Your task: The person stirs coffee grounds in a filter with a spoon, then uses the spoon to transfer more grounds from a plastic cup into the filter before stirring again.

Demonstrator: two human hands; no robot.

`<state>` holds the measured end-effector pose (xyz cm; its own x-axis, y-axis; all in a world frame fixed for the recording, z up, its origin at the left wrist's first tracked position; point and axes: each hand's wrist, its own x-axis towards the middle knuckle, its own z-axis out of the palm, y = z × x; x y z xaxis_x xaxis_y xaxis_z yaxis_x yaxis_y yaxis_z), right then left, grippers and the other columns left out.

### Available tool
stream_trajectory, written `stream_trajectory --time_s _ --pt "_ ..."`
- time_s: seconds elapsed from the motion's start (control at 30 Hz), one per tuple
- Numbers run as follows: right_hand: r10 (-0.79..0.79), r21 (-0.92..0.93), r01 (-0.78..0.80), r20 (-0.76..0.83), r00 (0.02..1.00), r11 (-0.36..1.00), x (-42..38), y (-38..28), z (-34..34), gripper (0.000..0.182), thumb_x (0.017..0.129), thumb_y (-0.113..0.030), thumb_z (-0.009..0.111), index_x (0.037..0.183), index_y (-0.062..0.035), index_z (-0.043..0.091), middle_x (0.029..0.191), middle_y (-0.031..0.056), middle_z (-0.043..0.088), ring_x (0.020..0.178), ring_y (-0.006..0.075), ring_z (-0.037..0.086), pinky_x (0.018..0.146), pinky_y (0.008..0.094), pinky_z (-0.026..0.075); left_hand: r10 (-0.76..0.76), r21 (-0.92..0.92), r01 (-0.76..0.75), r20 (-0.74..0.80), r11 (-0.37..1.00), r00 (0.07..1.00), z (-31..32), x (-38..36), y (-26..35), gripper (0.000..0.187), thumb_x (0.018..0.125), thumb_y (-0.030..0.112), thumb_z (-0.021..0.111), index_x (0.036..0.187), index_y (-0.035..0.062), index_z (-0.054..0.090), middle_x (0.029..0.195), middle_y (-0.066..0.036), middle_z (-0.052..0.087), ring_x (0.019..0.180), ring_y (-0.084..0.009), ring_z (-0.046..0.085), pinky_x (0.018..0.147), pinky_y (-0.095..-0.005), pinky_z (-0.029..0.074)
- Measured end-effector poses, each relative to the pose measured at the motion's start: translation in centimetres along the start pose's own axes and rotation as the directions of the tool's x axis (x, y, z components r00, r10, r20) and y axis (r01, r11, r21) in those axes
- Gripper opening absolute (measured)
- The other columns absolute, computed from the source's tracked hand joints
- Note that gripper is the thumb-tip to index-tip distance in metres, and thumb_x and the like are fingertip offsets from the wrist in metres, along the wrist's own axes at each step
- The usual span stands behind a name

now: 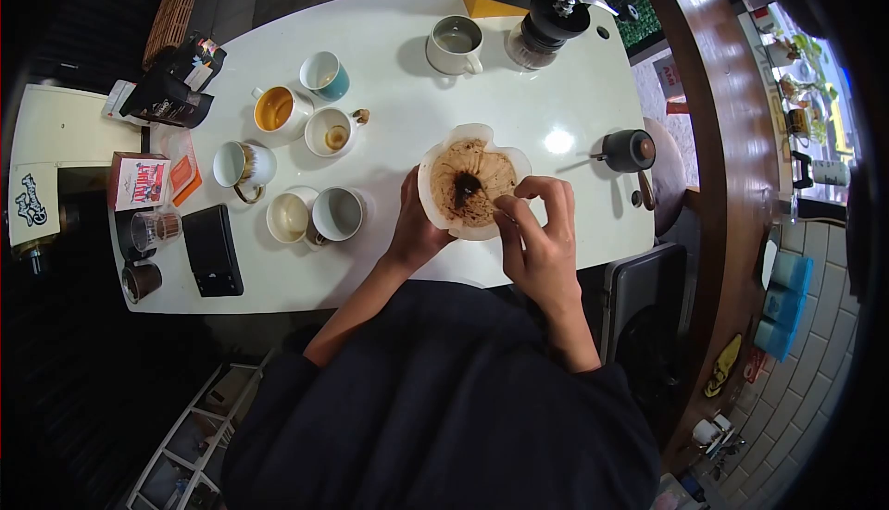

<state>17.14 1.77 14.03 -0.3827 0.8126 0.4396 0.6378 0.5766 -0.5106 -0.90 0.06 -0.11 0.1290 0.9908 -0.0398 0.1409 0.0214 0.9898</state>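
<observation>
Held in front of my body is a white coffee dripper with a scalloped rim. Inside it sits a paper filter stained brown, with dark wet coffee grounds gathered at the bottom. My left hand wraps around the dripper's left side. Over the right part of the rim, my right hand is closed in a pinch, its fingertips just inside the filter. Whether they grip the paper or a thin tool cannot be made out. What lies beneath the dripper is hidden.
Several cups stand on the white table's left half, including a blue cup and a white mug. A black scale lies left. Farther back are a grey mug and a coffee grinder; a black kettle stands right.
</observation>
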Motion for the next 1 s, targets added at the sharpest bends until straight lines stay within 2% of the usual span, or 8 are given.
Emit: stream_trajectory --time_s 0.1,0.17,0.27,0.57,0.73,0.87,1.0 --pt "-0.017 -0.015 0.017 0.024 1.000 1.000 -0.2 -0.6 0.3 0.023 0.079 -0.004 0.076 0.100 -0.0041 0.067 0.108 0.0109 0.056 0.100 0.0314 0.056 0.084 0.0439 0.046 -0.006 0.009 0.006 -0.002 1.000 1.000 0.0 0.0 0.4 0.084 0.076 0.037 0.089 0.143 0.0074 0.050 0.144 -0.012 0.050 0.136 -0.0338 0.039 0.115 -0.0501 0.027" --pt "0.010 0.003 -0.010 0.002 1.000 1.000 -0.3 -1.0 0.4 0.024 0.080 0.004 0.072 0.102 -0.0036 0.067 0.106 0.0129 0.056 0.098 0.0328 0.056 0.083 0.0436 0.048 -0.003 0.027 0.003 -0.002 1.000 1.000 -0.1 0.0 0.6 0.083 0.076 0.037 0.089 0.143 0.0076 0.050 0.144 -0.012 0.050 0.136 -0.0336 0.040 0.114 -0.0500 0.027" --pt "0.025 0.026 -0.025 0.003 1.000 0.999 -0.6 -1.0 0.5 0.023 0.078 -0.002 0.075 0.100 -0.0035 0.066 0.106 0.0105 0.057 0.101 0.0320 0.057 0.085 0.0446 0.046 0.017 0.019 -0.017 0.009 1.000 1.000 -0.2 0.0 0.8 0.082 0.076 0.038 0.088 0.142 0.0077 0.051 0.144 -0.012 0.050 0.137 -0.0333 0.039 0.115 -0.0501 0.027" --pt "0.010 0.049 -0.009 -0.035 0.999 0.999 -0.7 -1.4 -1.2 0.025 0.075 -0.001 0.075 0.099 -0.0035 0.068 0.105 0.0119 0.057 0.100 0.0333 0.057 0.084 0.0445 0.047 0.009 -0.035 -0.009 -0.007 0.999 1.000 -0.1 -0.3 -0.2 0.085 0.075 0.037 0.090 0.144 0.0069 0.049 0.147 -0.013 0.048 0.141 -0.0351 0.035 0.117 -0.0511 0.025" --pt "0.061 0.012 -0.060 -0.101 0.993 0.998 -0.7 -0.3 -0.7 0.017 0.082 -0.002 0.072 0.099 -0.0037 0.068 0.103 0.0123 0.056 0.094 0.0315 0.055 0.083 0.0439 0.046 0.020 0.054 -0.018 -0.023 0.998 1.000 0.0 -0.5 -1.0 0.084 0.076 0.036 0.089 0.144 0.0064 0.049 0.150 -0.014 0.045 0.143 -0.0359 0.033 0.118 -0.0510 0.024" --pt "0.055 -0.018 -0.056 -0.057 0.997 0.998 -0.5 0.5 0.6 0.016 0.082 -0.003 0.073 0.097 -0.0041 0.067 0.104 0.0121 0.055 0.094 0.0295 0.055 0.083 0.0428 0.044 0.030 0.166 -0.032 0.013 0.986 0.999 -0.1 -0.4 -1.1 0.085 0.076 0.036 0.089 0.145 0.0067 0.048 0.149 -0.014 0.046 0.143 -0.0359 0.032 0.118 -0.0508 0.024" --pt "0.051 0.047 -0.049 -0.053 0.997 0.998 -0.7 -0.4 0.6 0.019 0.081 -0.003 0.075 0.098 -0.0042 0.067 0.107 0.0127 0.054 0.096 0.0296 0.056 0.083 0.0429 0.045 -0.014 0.014 0.014 0.001 1.000 1.000 0.0 -0.2 -0.2 0.084 0.076 0.037 0.089 0.144 0.0069 0.050 0.148 -0.014 0.046 0.142 -0.0352 0.033 0.118 -0.0504 0.024"
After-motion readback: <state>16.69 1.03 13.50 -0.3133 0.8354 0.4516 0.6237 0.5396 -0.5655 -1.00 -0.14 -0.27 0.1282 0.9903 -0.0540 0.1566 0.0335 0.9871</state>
